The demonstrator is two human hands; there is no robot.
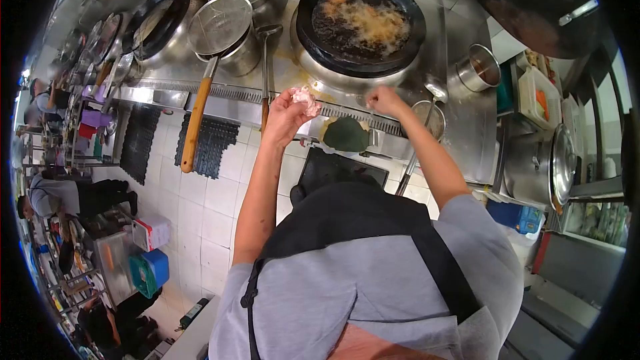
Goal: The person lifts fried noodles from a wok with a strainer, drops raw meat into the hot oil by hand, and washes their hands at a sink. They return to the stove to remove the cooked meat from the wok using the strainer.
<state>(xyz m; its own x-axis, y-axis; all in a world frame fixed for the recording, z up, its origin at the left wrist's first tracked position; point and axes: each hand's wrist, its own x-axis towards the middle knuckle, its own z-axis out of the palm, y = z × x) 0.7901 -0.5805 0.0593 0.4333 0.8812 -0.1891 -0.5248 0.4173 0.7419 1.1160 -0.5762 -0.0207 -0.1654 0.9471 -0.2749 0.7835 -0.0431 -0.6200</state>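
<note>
My left hand [283, 121] is closed around a lump of pinkish-white raw meat [306, 101] at the front edge of the stove. To its right, my right hand [387, 102] has its fingers curled together; what they hold, if anything, is too small to make out. Beyond both hands sits a black wok [307, 40] of bubbling oil. Golden-orange pieces of food [377, 21] fry in it, mostly toward its middle and right. Below and between my hands, a dark green cloth-like thing [346, 135] lies at the counter's front.
Left of the wok, a wood-handled strainer [220, 21] rests on a pot, beside a ladle [265, 60]. Another ladle [427, 120] leans by my right forearm. A metal pot [481, 67] stands farther right. Other people [73, 193] are at the far left.
</note>
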